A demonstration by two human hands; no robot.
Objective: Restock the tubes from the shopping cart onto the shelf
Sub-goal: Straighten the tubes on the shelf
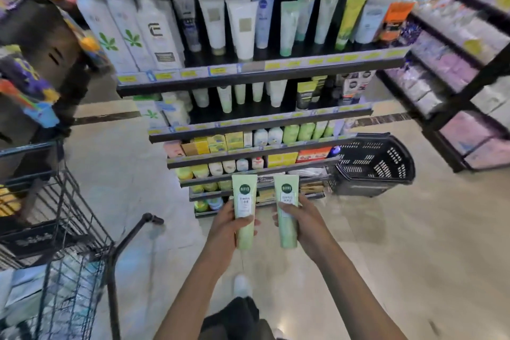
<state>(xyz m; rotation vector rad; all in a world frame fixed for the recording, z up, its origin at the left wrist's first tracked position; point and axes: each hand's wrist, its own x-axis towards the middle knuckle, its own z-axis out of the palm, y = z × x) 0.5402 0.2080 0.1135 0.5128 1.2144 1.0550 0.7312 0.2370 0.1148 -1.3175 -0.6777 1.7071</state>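
Bare forearms, no sleeves; dark trousers (pixel 234 315); white shoe (pixel 242 285).

Two pale green tubes (pixel 244 211) (pixel 287 210) upright, side by side, apart.

Count, head view. Two pale green tubes in my hands: one in my left hand (pixel 226 225), the left tube (pixel 244 211), and one in my right hand (pixel 306 222), the right tube (pixel 287 210). One wire shopping cart (pixel 69 229), lower left of frame. One black plastic basket (pixel 375 164) on the floor, right of centre. Top shelf (pixel 262 72), centre: about eleven upright tubes, plus three tall white packs at its left end. Lower tiers too blurred to count.
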